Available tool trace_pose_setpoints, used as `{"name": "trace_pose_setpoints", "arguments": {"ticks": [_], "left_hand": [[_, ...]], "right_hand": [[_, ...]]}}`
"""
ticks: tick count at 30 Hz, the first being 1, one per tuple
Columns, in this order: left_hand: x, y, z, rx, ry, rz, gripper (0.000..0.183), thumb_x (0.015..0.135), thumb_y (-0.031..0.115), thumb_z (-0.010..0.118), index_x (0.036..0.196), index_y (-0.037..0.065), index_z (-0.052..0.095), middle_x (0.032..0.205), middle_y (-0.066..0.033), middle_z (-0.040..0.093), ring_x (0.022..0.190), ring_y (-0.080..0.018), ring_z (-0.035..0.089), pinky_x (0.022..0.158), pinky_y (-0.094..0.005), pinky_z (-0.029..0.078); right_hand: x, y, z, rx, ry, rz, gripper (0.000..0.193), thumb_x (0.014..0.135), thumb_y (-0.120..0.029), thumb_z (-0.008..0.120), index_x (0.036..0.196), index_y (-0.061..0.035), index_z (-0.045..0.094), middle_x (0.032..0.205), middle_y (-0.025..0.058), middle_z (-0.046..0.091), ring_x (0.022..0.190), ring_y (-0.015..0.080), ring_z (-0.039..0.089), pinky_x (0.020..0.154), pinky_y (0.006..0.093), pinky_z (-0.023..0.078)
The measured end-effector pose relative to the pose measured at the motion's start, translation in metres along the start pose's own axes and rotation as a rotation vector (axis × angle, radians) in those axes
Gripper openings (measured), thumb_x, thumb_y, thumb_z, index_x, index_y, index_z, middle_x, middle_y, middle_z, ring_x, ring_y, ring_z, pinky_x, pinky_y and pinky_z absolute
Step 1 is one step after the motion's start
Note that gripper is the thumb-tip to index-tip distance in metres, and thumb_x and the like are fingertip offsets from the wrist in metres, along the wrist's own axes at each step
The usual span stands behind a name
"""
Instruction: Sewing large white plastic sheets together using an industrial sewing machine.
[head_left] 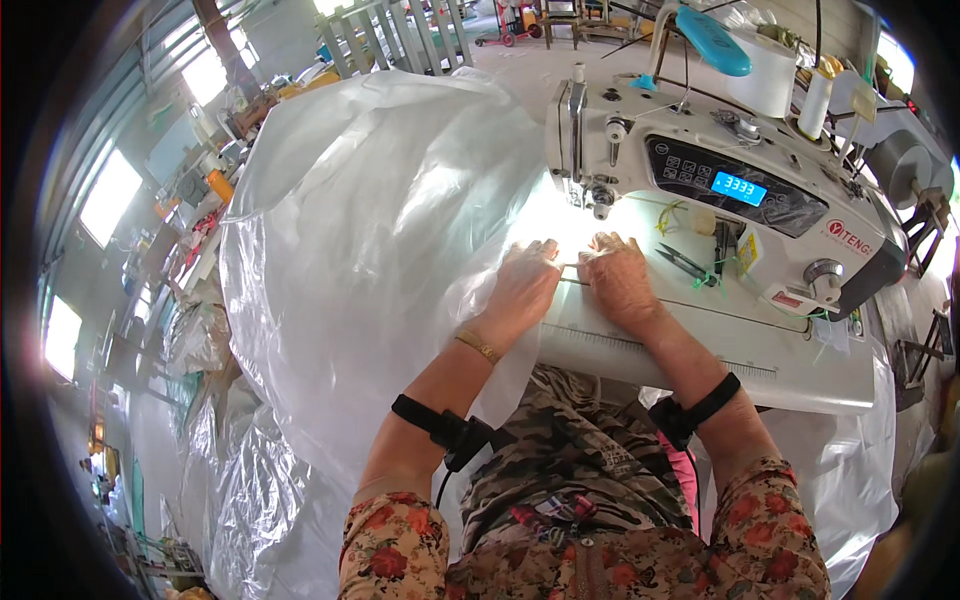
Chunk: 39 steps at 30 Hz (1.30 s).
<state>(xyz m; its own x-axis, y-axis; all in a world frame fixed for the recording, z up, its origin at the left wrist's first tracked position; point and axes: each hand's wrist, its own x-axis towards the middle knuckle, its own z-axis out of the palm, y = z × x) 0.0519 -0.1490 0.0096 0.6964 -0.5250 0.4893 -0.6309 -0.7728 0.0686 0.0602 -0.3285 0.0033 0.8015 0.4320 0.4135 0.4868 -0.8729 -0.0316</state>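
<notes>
1. Spreading over the whole left side and spilling down past the lap: a huge sheet of clear plastic film (360, 260), its near edge lying flat under the needle area.
2. Standing at the upper right: a white sewing machine (700, 170) with a dark control panel and a lit blue display (738, 188), the head brightly lighting the film beneath it.
3. Carrying the machine and the film's edge: a pale surface (700, 345) with a ruler strip along its front.
4. Rising behind the machine: a large white thread cone (765, 70) and a slimmer spool (817, 100) beside it.
5. Pressing flat on the film just left of the needle: the left hand (520, 288), fingers stretched out and released, clenching nothing; wearing a gold bracelet (478, 346) at the wrist.
6. Pressing flat just beside it, nearly touching: the right hand (618, 280), fingers likewise extended on the film, gripping nothing.
7. Wrapping both forearms: black straps (440, 425).
8. Lying right of the right hand on the machine bed: small thread snips (685, 262).
</notes>
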Motion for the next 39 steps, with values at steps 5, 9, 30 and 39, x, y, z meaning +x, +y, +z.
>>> {"name": "trace_pose_setpoints", "arguments": {"ticks": [5,9,30,39], "left_hand": [[0.001,-0.010,0.010,0.082,-0.044,0.034,0.025,0.091,0.013,0.051,0.096,-0.006,0.066,0.113,-0.0237,0.063,0.100,-0.0342,0.061,0.094,-0.0446,0.043],[0.004,-0.020,0.022,0.030,0.071,0.074,0.025,0.091,0.012,0.051,0.100,-0.006,0.064,0.113,-0.0251,0.063,0.100,-0.0358,0.061,0.093,-0.0450,0.043],[0.020,-0.023,0.018,-0.044,-0.109,-0.068,0.018,0.083,0.008,0.051,0.071,-0.002,0.059,0.084,-0.0228,0.061,0.087,-0.0358,0.061,0.085,-0.0445,0.045],[0.022,-0.016,0.015,-0.066,-0.078,-0.036,0.015,0.076,0.003,0.049,0.066,-0.001,0.059,0.079,-0.0226,0.061,0.085,-0.0366,0.061,0.082,-0.0452,0.046]], "right_hand": [[0.000,0.000,-0.001,-0.074,-0.004,0.037,0.027,0.092,-0.024,0.053,0.103,-0.0074,0.071,0.114,0.0177,0.064,0.115,0.0310,0.054,0.099,0.0451,0.037],[0.000,0.000,-0.004,-0.029,-0.042,0.123,0.031,0.097,-0.027,0.049,0.107,-0.0073,0.071,0.121,0.0198,0.062,0.119,0.0322,0.052,0.101,0.0462,0.035],[0.009,0.012,-0.001,0.055,-0.143,0.138,0.028,0.089,-0.020,0.056,0.112,-0.0078,0.067,0.133,0.0206,0.053,0.130,0.0356,0.044,0.105,0.0512,0.034],[0.002,0.011,0.007,0.024,0.026,0.058,0.027,0.082,-0.014,0.057,0.105,-0.0045,0.068,0.124,0.0220,0.056,0.119,0.0371,0.048,0.095,0.0484,0.038]]}}
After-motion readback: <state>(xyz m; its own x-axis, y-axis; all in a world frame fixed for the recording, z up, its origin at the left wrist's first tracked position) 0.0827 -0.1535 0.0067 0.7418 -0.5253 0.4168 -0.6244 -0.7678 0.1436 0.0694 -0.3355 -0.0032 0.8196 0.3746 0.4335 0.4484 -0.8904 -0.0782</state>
